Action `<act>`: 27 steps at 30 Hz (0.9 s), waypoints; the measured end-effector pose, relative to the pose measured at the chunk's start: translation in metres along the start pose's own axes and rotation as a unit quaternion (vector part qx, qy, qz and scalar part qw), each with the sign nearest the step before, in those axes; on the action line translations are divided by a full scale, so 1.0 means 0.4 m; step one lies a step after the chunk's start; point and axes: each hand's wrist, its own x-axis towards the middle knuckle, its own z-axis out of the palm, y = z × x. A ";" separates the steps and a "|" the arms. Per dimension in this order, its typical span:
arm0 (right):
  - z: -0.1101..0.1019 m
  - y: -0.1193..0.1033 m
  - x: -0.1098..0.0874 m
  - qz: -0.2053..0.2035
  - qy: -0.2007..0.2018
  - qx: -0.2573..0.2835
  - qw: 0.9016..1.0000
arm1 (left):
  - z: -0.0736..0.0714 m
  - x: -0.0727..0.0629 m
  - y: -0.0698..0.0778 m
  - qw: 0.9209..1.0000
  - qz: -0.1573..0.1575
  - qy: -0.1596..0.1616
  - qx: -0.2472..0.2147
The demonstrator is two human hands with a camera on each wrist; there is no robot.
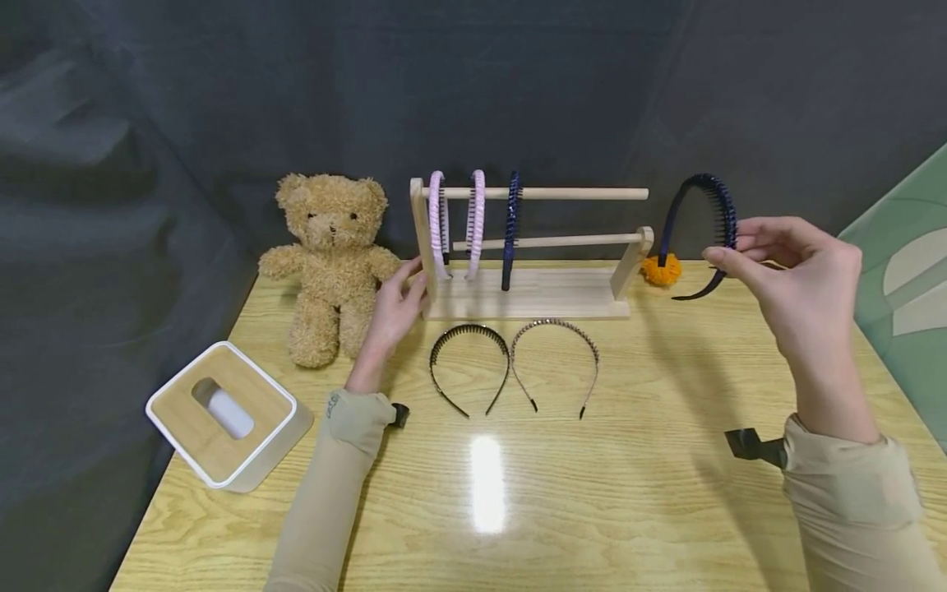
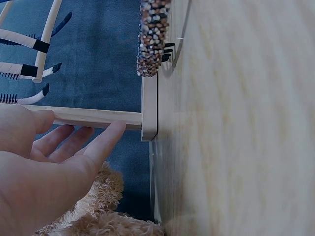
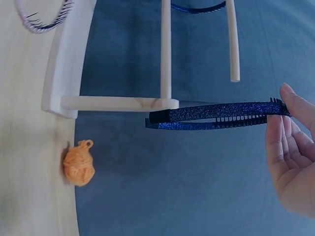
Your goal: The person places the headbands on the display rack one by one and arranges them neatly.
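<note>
Wood-topped box (image 1: pixel 284 444) sits by the bench's (image 1: pixel 629 510) left edge, then a fuzzy bear (image 1: pixel 333 255). The left hand (image 1: pixel 395 311) rests relaxed fingers against the wooden rack's (image 1: pixel 551 296) left upright. Two ribbed pink headbands (image 1: pixel 478 222) and a glittery navy one (image 1: pixel 512 218) hang there, with bare dowel running right to a free end. Two thin headbands (image 1: pixel 555 321) lie in front; the left wrist view cuts one off. Behind the right hand's (image 1: pixel 810 263) pinched navy toothed band (image 1: pixel 728 210), held up past that end, a fuzzy orange ball (image 1: pixel 669 271) is partly hidden.
</note>
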 end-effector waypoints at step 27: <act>0.071 -0.075 0.032 -0.027 0.010 0.046 0.999 | 0.000 0.002 -0.006 1.000 -0.005 -0.002 -0.014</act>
